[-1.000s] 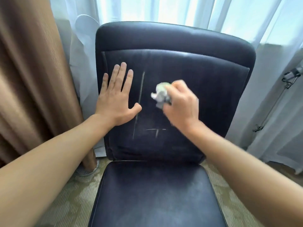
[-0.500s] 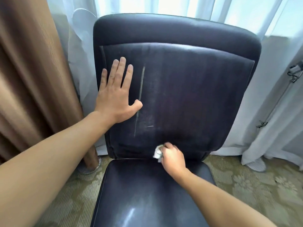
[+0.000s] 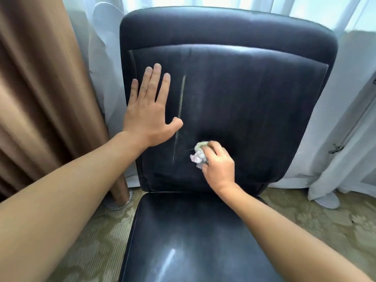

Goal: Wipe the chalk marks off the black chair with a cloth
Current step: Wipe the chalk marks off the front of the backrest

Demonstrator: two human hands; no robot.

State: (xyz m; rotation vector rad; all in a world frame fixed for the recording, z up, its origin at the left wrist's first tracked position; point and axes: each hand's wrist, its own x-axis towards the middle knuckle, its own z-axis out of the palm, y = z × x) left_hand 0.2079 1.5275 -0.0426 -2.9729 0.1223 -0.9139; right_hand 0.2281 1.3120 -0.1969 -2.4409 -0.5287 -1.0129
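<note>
While one long chalk line (image 3: 179, 117) still runs pale and nearly upright down the left half of the backrest (image 3: 254, 102), the wiping is plainly only partly done. That line sits on the black chair (image 3: 223, 29), which faces the person with its seat (image 3: 183, 241) nearest the camera and its back standing against the curtains. A short faint stroke shows just left of the cloth (image 3: 199, 154); whether it is chalk or a thread is too small to tell.

Bunched into a pale wad, the cloth lies against the lower middle of the backrest, just to the right of the line's lower end and apart from it. The right hand (image 3: 218, 165) grips it, fingers curled over the wad and pressing it to the fabric. The left hand (image 3: 149, 112) rests flat on the backrest immediately left of the line, its fingers straight and slightly fanned, the thumb stretched out so that its tip touches or nearly touches the chalk; it appears to be steadying the back.

Judging by this, the step in hand is scrubbing the lower marks, and the next move probably calls for carrying the cloth leftward onto the long line and rubbing along its length, with the left thumb drawn clear.

Behind stand a brown drape (image 3: 40, 88) and sheer white curtains (image 3: 350, 119) over patterned carpet (image 3: 305, 216).
</note>
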